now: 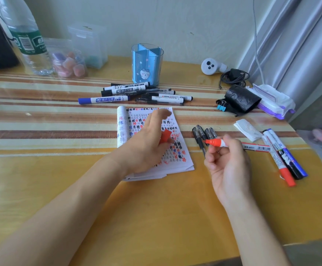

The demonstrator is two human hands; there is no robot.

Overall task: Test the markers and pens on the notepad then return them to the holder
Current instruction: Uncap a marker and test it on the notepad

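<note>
The marker (248, 147) is held above the bench (156, 208), right of the notepad (177, 150), long axis left-right, bare tip pointing left. The right hand (227, 162), palm up, pinches its barrel. The left hand (146, 143) rests on the notepad, gripping the cap (165, 136) (index finger extended).

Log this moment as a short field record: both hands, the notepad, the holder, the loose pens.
left hand: pinches red cap over the notepad
right hand: grips uncapped red marker, tip toward the notepad
notepad: open, page full of black, red and blue hash marks
holder: blue, upright at the back, no pens visible inside
pile of markers and pens: lying in front of the holder
</note>
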